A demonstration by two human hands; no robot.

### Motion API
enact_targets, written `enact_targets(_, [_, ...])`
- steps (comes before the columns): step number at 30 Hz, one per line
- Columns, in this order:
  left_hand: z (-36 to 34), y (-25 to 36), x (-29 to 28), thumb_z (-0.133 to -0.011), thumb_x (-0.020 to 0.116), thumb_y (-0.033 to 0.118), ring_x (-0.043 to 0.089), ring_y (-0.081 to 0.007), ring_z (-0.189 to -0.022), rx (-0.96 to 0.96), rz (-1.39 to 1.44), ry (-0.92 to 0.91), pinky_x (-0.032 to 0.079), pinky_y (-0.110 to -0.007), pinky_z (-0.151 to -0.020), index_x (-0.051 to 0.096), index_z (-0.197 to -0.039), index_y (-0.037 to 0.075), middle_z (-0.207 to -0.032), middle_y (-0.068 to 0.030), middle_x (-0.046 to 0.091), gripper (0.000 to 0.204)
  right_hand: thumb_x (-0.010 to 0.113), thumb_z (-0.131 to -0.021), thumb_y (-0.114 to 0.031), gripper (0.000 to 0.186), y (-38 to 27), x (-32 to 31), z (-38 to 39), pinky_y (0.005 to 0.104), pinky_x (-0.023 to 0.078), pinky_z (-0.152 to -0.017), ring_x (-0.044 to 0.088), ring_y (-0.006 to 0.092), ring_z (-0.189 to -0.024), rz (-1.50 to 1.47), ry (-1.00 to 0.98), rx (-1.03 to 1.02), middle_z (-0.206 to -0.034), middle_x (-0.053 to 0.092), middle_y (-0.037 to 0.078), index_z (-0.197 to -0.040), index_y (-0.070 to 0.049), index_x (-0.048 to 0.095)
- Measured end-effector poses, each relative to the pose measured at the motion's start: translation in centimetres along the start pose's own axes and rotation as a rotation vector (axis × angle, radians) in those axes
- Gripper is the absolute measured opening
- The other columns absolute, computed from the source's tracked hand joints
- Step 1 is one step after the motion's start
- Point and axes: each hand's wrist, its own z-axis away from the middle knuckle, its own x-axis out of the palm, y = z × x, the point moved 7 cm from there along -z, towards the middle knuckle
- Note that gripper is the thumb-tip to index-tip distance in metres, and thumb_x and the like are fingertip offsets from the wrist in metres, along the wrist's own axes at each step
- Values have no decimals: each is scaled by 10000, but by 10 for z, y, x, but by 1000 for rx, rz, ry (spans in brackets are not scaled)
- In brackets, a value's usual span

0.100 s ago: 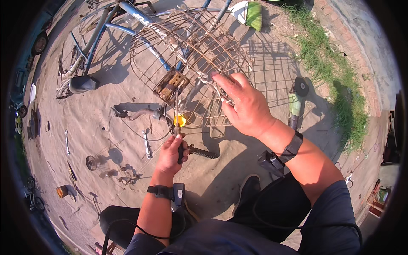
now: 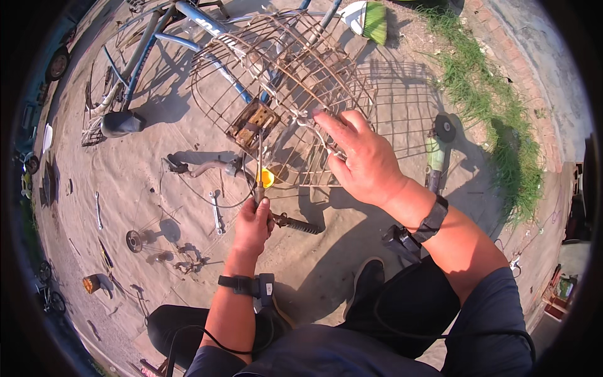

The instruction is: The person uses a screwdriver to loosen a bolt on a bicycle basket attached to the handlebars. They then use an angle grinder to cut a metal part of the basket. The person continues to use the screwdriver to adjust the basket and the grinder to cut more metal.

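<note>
Sunlit ground: left hand has turned around screwdriver.

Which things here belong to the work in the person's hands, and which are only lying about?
In the work:
- long thin tool, in the left hand
- rusty bracket, at the tool's tip
- wire basket and pale cord, at the right hand

Lying about:
- nearer wrench
- farther wrench
- angle grinder
- green-bristled broom
</note>
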Motion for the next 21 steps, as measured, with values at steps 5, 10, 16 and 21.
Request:
enact_targets(5, [-6, 0, -7, -1049, 657, 266, 541, -159, -542, 95, -321, 166, 456, -360, -514, 564, -990, 34, -696, -39, 587, 257, 720, -911, -153, 682, 0, 2, -1, 463, 593, -740, 708, 353, -875, 18, -16, -2, -1266, 549, 143, -1543, -264, 490])
enact_targets(10, [-1, 19, -15, -1014, 678, 288, 647, -331, -653, 291, -716, 296, 518, -461, -647, 603, -1040, 3, -776, -165, 681, 295, 721, -905, -147, 684, 2, 2, 0, 457, 593, -739, 709, 348, -872, 26, 25, -32, -1256, 554, 140, -1541, -261, 494])
enact_targets(16, [-6, 58, -15, -1010, 669, 295, 688, -390, -731, 246, -722, 277, 527, -475, -700, 625, -1056, -19, -831, -214, 706, 321, 720, -892, -125, 662, 8, -6, -7, 464, 590, -751, 700, 347, -877, -21, 8, 4, -1236, 560, 134, -1513, -239, 523])
enact_targets(21, [16, -5, 4, -1055, 648, 266, 539, -99, -530, 32, -314, 141, 440, -298, -476, 573, -986, 23, -697, -13, 584, 264, 722, -888, -130, 663, 12, -5, -9, 473, 589, -749, 700, 358, -876, 6, 25, 6, -1231, 559, 137, -1511, -237, 522])
